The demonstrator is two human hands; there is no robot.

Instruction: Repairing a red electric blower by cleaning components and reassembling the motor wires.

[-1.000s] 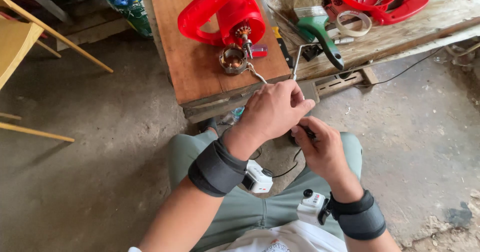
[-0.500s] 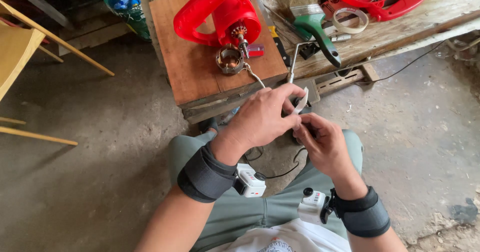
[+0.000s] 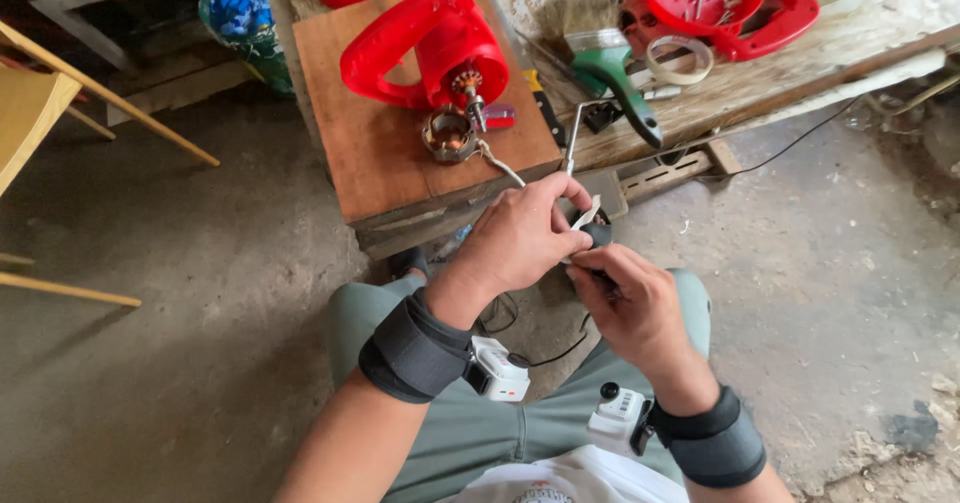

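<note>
Our left hand (image 3: 525,238) pinches the white strip (image 3: 585,213); right hand (image 3: 630,308) clamps the black part (image 3: 598,234). We should keep it steady.

Small white label with dark bar-like marks (image 3: 623,403), rectangular, on the front of the white wrist-worn device at about 5 o'clock in the view, just inside the black strap. Blue crumpled wrappers or packets (image 3: 238,8), possibly plastic, heaped in a green-rimmed basket (image 3: 262,55) at about 11 o'clock near the top edge; too small to tell their kind. No signs or lit screens are visible.
</note>
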